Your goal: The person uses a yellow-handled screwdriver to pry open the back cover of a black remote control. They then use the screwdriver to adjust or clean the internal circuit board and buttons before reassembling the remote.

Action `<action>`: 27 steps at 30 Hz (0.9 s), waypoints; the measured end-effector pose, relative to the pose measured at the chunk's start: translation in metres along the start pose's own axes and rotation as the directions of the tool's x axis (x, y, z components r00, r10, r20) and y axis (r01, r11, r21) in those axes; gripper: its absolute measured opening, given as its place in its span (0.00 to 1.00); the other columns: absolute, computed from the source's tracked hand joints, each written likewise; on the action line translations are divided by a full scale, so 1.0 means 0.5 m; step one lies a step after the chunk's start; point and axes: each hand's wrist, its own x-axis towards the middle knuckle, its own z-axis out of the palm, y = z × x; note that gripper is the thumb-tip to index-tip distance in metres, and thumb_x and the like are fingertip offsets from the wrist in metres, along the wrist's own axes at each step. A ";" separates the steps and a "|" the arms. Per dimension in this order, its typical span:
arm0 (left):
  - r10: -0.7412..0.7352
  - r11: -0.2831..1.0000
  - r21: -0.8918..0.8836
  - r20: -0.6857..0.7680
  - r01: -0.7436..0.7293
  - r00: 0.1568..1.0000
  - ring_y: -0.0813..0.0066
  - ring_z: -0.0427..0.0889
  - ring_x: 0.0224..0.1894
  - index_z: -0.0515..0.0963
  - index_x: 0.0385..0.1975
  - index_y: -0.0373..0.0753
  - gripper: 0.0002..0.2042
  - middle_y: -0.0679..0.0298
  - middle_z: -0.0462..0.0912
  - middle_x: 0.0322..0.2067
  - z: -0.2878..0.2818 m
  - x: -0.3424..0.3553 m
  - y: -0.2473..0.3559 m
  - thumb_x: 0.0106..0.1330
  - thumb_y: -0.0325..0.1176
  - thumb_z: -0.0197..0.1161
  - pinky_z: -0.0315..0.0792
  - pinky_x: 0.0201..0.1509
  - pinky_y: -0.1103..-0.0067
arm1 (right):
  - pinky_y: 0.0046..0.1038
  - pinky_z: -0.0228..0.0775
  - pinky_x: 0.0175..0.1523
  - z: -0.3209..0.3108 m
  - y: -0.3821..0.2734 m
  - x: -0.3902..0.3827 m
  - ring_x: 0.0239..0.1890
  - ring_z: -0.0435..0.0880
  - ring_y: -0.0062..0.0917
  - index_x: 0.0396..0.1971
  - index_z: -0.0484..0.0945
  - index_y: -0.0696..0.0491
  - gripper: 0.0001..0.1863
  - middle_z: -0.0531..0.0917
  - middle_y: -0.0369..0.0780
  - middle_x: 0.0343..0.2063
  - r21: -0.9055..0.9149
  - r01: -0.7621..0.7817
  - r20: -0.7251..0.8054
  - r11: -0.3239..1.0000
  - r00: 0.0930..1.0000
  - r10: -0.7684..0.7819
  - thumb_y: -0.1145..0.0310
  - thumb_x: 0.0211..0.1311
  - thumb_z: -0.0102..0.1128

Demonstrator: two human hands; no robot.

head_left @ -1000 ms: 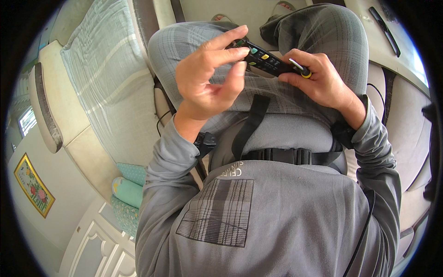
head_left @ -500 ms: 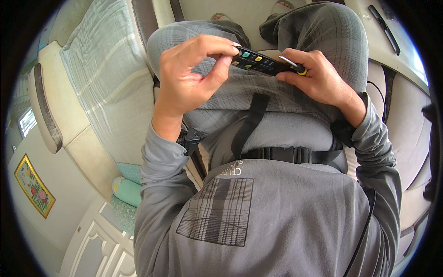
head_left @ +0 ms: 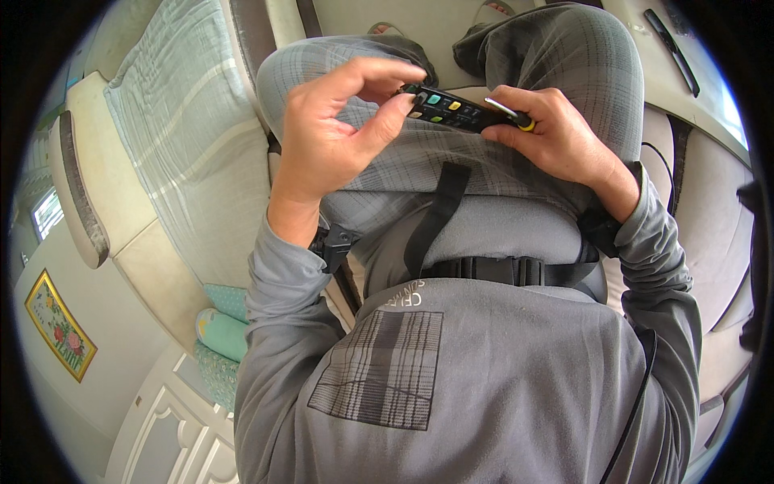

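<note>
A slim black handheld device point(head_left: 455, 110) is held tilted above my lap. Coloured squares show on its face; whether it is a phone or a remote control I cannot make out. My left hand point(head_left: 343, 121) is around its left end, thumb on the near side and index finger along the far edge. My right hand point(head_left: 556, 137) grips the right end between thumb and fingers. Also in my right hand is a small screwdriver point(head_left: 526, 123) with a yellow and black handle, its metal shaft pointing up and left across the device.
Below the device are my crossed legs in plaid trousers point(head_left: 564, 48). A long black object point(head_left: 672, 52) lies on the pale table point(head_left: 637, 73) at the far right. To the left are the cloth-covered sofa point(head_left: 185, 121) and green cushions point(head_left: 220, 335). A thin black cable point(head_left: 671, 165) runs at right.
My left thumb and index finger have moved slightly apart at the device's left end, showing more of its corner. My right hand with the screwdriver stays almost still.
</note>
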 end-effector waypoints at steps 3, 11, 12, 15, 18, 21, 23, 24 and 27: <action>-0.025 1.000 -0.001 0.036 0.025 0.999 0.79 0.89 0.36 0.86 0.41 0.35 0.07 0.65 0.90 0.32 0.000 -0.002 -0.008 0.65 0.24 0.68 0.81 0.46 0.81 | 0.32 0.78 0.36 -0.002 -0.003 -0.001 0.28 0.87 0.34 0.48 0.81 0.58 0.15 0.87 0.47 0.29 -0.018 -0.047 0.029 0.999 0.998 0.048 0.70 0.66 0.71; -0.141 0.986 -0.076 0.061 0.145 0.988 0.81 0.88 0.35 0.86 0.40 0.34 0.06 0.66 0.90 0.32 0.003 -0.008 -0.020 0.66 0.23 0.65 0.81 0.45 0.81 | 0.32 0.81 0.38 -0.003 -0.009 0.000 0.30 0.89 0.34 0.49 0.81 0.61 0.15 0.87 0.48 0.31 -0.059 -0.089 0.050 0.994 0.995 0.092 0.73 0.65 0.71; -0.151 0.984 -0.084 0.062 0.156 0.987 0.81 0.88 0.35 0.86 0.41 0.34 0.06 0.66 0.90 0.32 0.003 -0.009 -0.020 0.66 0.23 0.65 0.81 0.45 0.82 | 0.32 0.81 0.38 -0.003 -0.009 0.001 0.30 0.89 0.34 0.49 0.81 0.61 0.15 0.87 0.48 0.31 -0.061 -0.067 0.044 0.996 0.997 0.070 0.73 0.65 0.71; -0.188 0.970 -0.146 0.052 0.194 0.981 0.82 0.87 0.35 0.86 0.41 0.34 0.07 0.66 0.89 0.32 0.005 -0.012 -0.020 0.67 0.23 0.65 0.80 0.44 0.82 | 0.31 0.81 0.38 -0.002 -0.009 0.001 0.30 0.89 0.34 0.49 0.81 0.60 0.15 0.87 0.48 0.31 -0.059 -0.079 0.040 0.995 0.996 0.082 0.72 0.65 0.71; -0.169 0.975 -0.137 0.052 0.175 0.984 0.82 0.87 0.35 0.86 0.41 0.34 0.07 0.66 0.89 0.32 0.004 -0.012 -0.020 0.67 0.23 0.64 0.80 0.43 0.82 | 0.31 0.81 0.38 -0.002 -0.009 0.001 0.31 0.89 0.34 0.50 0.81 0.60 0.16 0.88 0.48 0.32 -0.060 -0.079 0.035 0.995 0.996 0.081 0.72 0.65 0.71; -0.153 0.979 -0.130 0.047 0.158 0.987 0.82 0.87 0.35 0.86 0.42 0.35 0.07 0.66 0.89 0.32 0.005 -0.011 -0.020 0.67 0.23 0.64 0.80 0.43 0.82 | 0.31 0.81 0.38 -0.002 -0.008 0.001 0.31 0.89 0.34 0.50 0.81 0.60 0.16 0.88 0.48 0.32 -0.068 -0.082 0.036 0.994 0.996 0.084 0.72 0.65 0.71; -0.132 0.986 -0.094 0.037 0.135 0.991 0.82 0.88 0.35 0.86 0.42 0.35 0.07 0.66 0.90 0.32 0.006 -0.011 -0.020 0.67 0.23 0.64 0.81 0.43 0.81 | 0.31 0.81 0.39 -0.002 -0.006 0.001 0.31 0.89 0.34 0.50 0.81 0.60 0.17 0.88 0.48 0.32 -0.068 -0.085 0.038 0.994 0.995 0.088 0.71 0.65 0.71; -0.121 0.989 -0.082 0.032 0.123 0.992 0.82 0.88 0.36 0.86 0.42 0.35 0.07 0.66 0.90 0.32 0.006 -0.012 -0.020 0.67 0.23 0.64 0.81 0.43 0.81 | 0.31 0.81 0.39 -0.001 -0.005 0.001 0.31 0.89 0.34 0.50 0.81 0.60 0.17 0.88 0.48 0.32 -0.065 -0.082 0.038 0.995 0.996 0.085 0.71 0.65 0.71; -0.122 0.988 -0.096 0.033 0.124 0.992 0.81 0.88 0.36 0.86 0.42 0.35 0.07 0.66 0.90 0.32 0.006 -0.011 -0.021 0.67 0.23 0.65 0.81 0.42 0.81 | 0.32 0.80 0.37 0.002 -0.002 0.001 0.28 0.89 0.36 0.51 0.82 0.56 0.15 0.88 0.47 0.30 -0.065 -0.038 -0.002 0.997 0.999 0.038 0.68 0.67 0.70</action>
